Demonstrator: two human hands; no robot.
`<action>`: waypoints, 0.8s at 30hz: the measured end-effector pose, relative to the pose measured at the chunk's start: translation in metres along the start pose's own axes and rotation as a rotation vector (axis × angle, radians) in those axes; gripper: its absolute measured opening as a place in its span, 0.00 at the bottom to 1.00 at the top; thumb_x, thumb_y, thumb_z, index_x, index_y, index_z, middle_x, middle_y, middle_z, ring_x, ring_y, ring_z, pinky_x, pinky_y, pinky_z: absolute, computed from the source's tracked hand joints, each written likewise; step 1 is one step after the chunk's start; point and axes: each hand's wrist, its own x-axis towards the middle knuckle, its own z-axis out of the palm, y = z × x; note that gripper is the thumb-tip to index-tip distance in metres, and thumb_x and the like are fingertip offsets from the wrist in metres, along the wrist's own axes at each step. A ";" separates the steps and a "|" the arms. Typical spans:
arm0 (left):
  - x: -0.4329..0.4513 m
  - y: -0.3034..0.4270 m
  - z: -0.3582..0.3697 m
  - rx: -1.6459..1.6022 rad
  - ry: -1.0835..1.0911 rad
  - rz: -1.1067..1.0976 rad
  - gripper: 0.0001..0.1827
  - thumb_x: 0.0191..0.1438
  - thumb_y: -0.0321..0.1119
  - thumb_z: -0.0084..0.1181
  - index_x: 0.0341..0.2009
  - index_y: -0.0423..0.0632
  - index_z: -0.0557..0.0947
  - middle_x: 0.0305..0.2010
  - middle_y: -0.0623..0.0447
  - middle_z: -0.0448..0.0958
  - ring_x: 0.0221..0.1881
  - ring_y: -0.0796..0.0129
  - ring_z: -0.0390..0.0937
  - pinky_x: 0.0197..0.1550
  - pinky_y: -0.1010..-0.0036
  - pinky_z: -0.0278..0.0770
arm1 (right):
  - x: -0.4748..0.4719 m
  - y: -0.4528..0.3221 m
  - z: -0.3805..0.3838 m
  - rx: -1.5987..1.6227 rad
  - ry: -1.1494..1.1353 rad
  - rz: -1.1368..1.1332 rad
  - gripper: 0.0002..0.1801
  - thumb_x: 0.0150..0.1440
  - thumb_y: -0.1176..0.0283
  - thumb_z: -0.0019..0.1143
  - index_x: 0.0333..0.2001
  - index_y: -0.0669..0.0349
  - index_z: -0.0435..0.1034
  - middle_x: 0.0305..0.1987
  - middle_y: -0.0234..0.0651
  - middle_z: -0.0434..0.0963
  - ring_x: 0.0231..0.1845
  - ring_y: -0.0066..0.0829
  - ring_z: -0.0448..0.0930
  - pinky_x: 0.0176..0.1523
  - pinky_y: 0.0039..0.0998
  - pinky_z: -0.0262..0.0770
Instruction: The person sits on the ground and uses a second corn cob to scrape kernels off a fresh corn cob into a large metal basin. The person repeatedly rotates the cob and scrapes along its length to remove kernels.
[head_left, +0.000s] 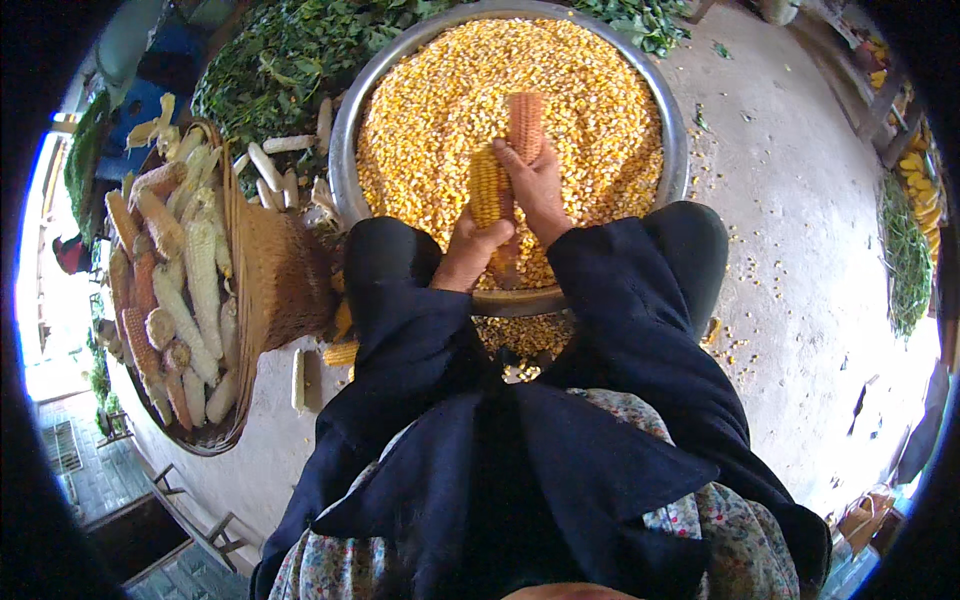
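Note:
My left hand (478, 244) grips an ear of yellow corn (489, 187) that still bears kernels, with a reddish strip along its right side. In my right hand (536, 184) is a bare reddish corncob (525, 120), its far end sticking out beyond my fingers. The two hands meet over a wide metal basin (677, 150), and the ear lies close against my right thumb. Loose yellow kernels (442, 97) fill the basin, which stands between my knees. My palms are partly hidden by the corn.
To the left stands a woven basket (277, 270) heaped with stripped cobs (202, 277). Green leafy plants (300, 75) lie behind it, with several pale cobs (266, 166) beside them. One cob (298, 381) rests on the concrete floor (780, 247), where kernels are scattered at right.

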 end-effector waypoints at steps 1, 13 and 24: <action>0.000 0.001 -0.003 -0.006 0.001 0.002 0.16 0.42 0.31 0.54 0.37 0.44 0.70 0.29 0.58 0.69 0.28 0.76 0.68 0.30 0.80 0.68 | 0.000 -0.002 0.001 0.052 -0.032 0.033 0.14 0.48 0.69 0.59 0.35 0.63 0.65 0.27 0.27 0.71 0.27 0.17 0.70 0.31 0.22 0.68; 0.005 -0.009 0.005 0.542 0.205 0.029 0.19 0.44 0.33 0.56 0.40 0.43 0.68 0.31 0.54 0.72 0.31 0.72 0.71 0.33 0.77 0.70 | -0.011 -0.034 0.010 -0.034 -0.033 0.128 0.14 0.50 0.65 0.56 0.34 0.63 0.67 0.28 0.27 0.72 0.28 0.17 0.69 0.33 0.22 0.67; -0.005 0.002 0.005 0.162 -0.056 0.037 0.18 0.44 0.30 0.54 0.41 0.45 0.68 0.32 0.58 0.69 0.31 0.76 0.68 0.35 0.78 0.69 | 0.009 0.005 -0.009 0.026 0.164 -0.046 0.08 0.49 0.71 0.55 0.30 0.61 0.65 0.23 0.24 0.68 0.22 0.14 0.65 0.24 0.20 0.63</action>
